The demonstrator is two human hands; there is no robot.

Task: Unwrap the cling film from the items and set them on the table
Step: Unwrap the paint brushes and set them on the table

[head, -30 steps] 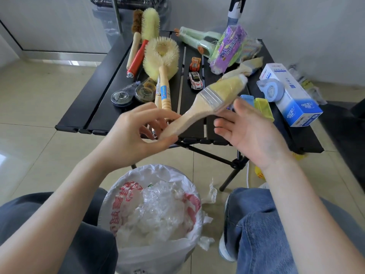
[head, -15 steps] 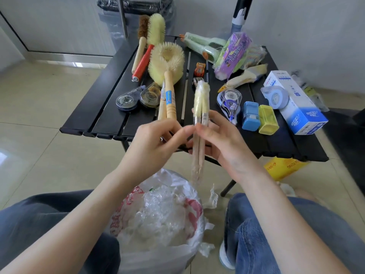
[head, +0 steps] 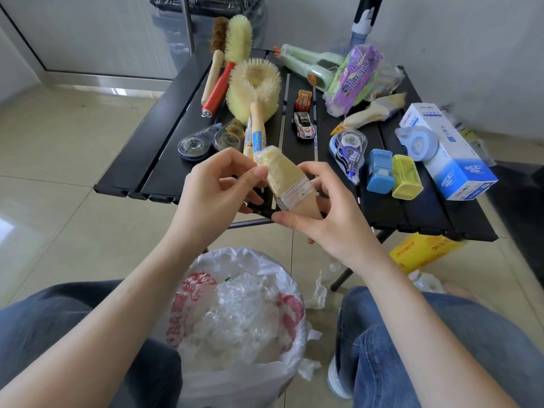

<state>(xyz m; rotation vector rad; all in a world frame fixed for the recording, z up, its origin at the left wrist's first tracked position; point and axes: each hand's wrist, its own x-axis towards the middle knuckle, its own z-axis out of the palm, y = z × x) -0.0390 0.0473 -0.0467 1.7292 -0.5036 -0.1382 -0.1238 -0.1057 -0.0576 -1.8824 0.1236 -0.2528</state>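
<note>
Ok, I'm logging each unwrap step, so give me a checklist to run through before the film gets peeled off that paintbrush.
1. Right hand grips paintbrush at its handle: ok.
2. Left hand pinches at the bristle end: ok.
3. Loose film edge found: cannot tell.
4. Cling film still covers bristles and ferrule: ok.
5. Waste bag open below the hands: ok.
6. Bare slats free on table for setting down: ok.

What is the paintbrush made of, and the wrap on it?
The paintbrush looks like pale unpainted wood with yellowish bristles and a silvery band, probably metal. The cling film seems thin clear plastic: it shines and wrinkles. Both hands, left and right, hold the brush.
</note>
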